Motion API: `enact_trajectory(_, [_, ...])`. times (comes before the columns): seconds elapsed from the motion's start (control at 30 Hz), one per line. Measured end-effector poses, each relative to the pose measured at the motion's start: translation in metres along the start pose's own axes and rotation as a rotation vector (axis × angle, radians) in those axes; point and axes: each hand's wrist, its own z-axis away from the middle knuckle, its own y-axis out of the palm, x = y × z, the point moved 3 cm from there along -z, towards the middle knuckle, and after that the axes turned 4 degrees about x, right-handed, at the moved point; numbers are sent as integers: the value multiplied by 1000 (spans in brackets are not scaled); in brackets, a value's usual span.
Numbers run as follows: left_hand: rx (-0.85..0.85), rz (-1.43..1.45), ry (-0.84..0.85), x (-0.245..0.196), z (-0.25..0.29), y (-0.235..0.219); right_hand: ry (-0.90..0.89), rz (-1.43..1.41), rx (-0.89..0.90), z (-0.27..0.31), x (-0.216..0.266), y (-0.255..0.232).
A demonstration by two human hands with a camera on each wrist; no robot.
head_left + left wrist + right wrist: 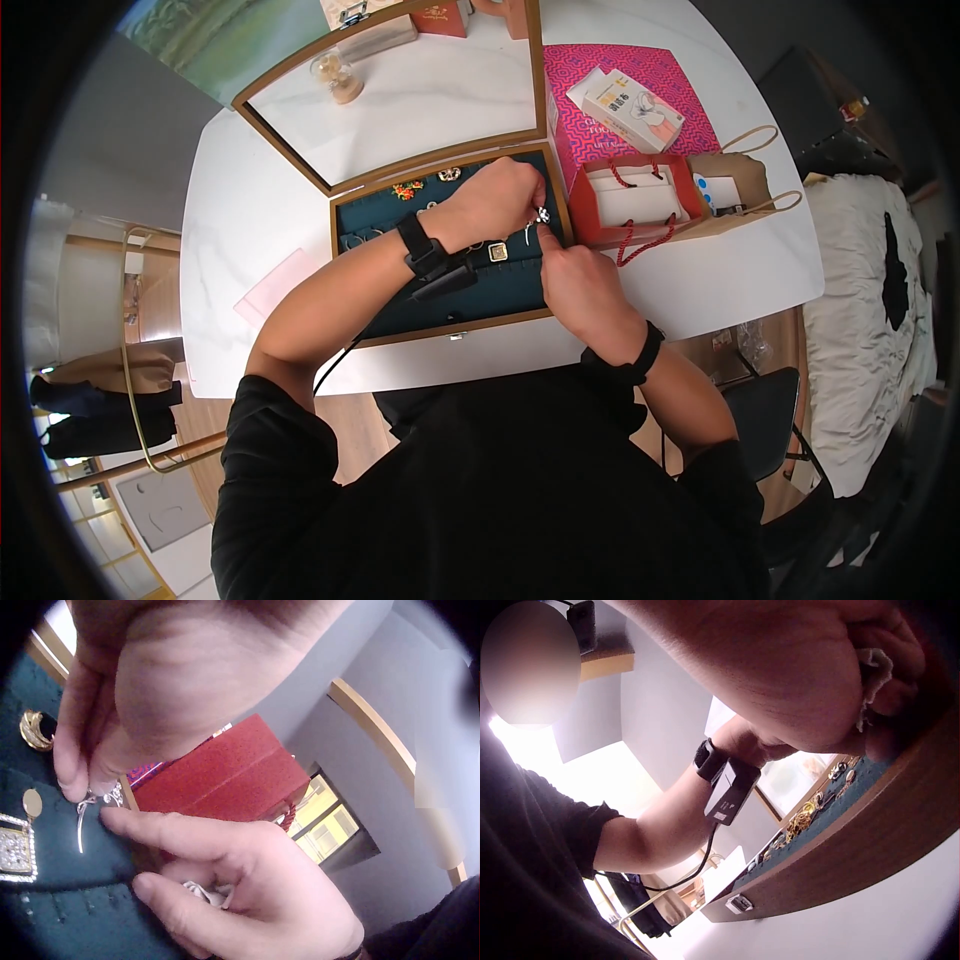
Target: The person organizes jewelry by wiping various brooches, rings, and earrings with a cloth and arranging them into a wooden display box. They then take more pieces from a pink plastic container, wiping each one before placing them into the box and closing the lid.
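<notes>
A wooden jewellery box (430, 332) lined in dark green lies before me, its glass lid raised. Over its right side, my left hand (488, 204) pinches a silver brooch (81, 829) with a curved stem and small clear stones between thumb and fingers. The index finger of my right hand (592, 292) reaches out to the brooch's stone-set end. Its other fingers curl round a crumpled white cloth (208, 892). Close to the left hand are a gold ring (34, 731) and a square stone-set watch face (498, 252). Fingers partly cover the brooch.
Right of the box stand a red gift bag (598, 210) and a brown paper bag (742, 170), with a white carton (632, 110) on a pink patterned sheet (690, 85) behind. An hourglass (336, 78) shows through the lid glass. A pink sheet (272, 285) lies left.
</notes>
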Motion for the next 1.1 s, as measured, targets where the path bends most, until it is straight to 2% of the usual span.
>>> enact_trajectory(0.3, [-29,-80,115,-8,1,1,-14,-37,-30,4,-2,0])
enact_trajectory(0.4, [8,-133,130,-10,-3,5,-68,-103,-65,8,-4,2])
enact_trajectory(0.47, [22,-250,203,-13,-4,7,-66,-171,-105,13,-3,-2])
enact_trajectory(0.6, [52,-255,241,-12,-4,6,-56,-166,-89,17,-3,-4])
enact_trajectory(0.7, [39,-90,189,-7,-4,5,-55,-158,-61,19,-3,-5])
enact_trajectory(0.77, [45,-222,279,-11,-4,5,-61,-172,-62,20,-4,-4])
enact_trajectory(0.9, [71,-306,303,-17,-3,5,-58,-171,-67,21,-5,-4])
enact_trajectory(1.1, [-23,-163,271,-14,1,1,-58,-173,-58,22,-4,-7])
